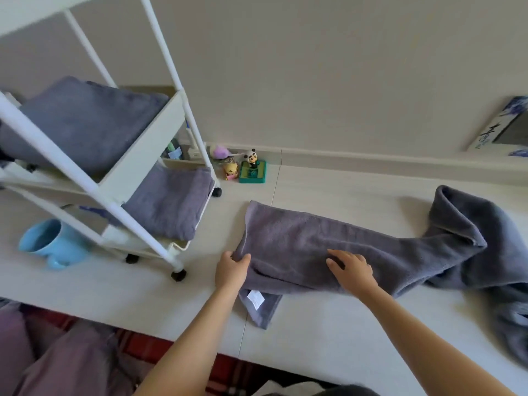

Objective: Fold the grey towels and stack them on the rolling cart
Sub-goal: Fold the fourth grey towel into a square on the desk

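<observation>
Mid-fold: grey towel (pixel 314 247) edge pinched by left hand (pixel 232 269); right hand (pixel 352 271) pressed flat, open. Next: far end, beyond right hand, to be folded over.

A home, a lived-in room. Pale tiled floor (pixel 328 184) meets a plain beige wall (pixel 314 81) at a skirting board. White rolling cart (pixel 143 172) holds folded grey towels (pixel 168 204) on its shelves. Small toys sit by the wall: panda figurine (pixel 251 158) on a green base, a yellow figure (pixel 231 170). Blue mug (pixel 53 244) lies on its side beside the cart. Plaid fabric (pixel 137 341) at the near edge.
</observation>
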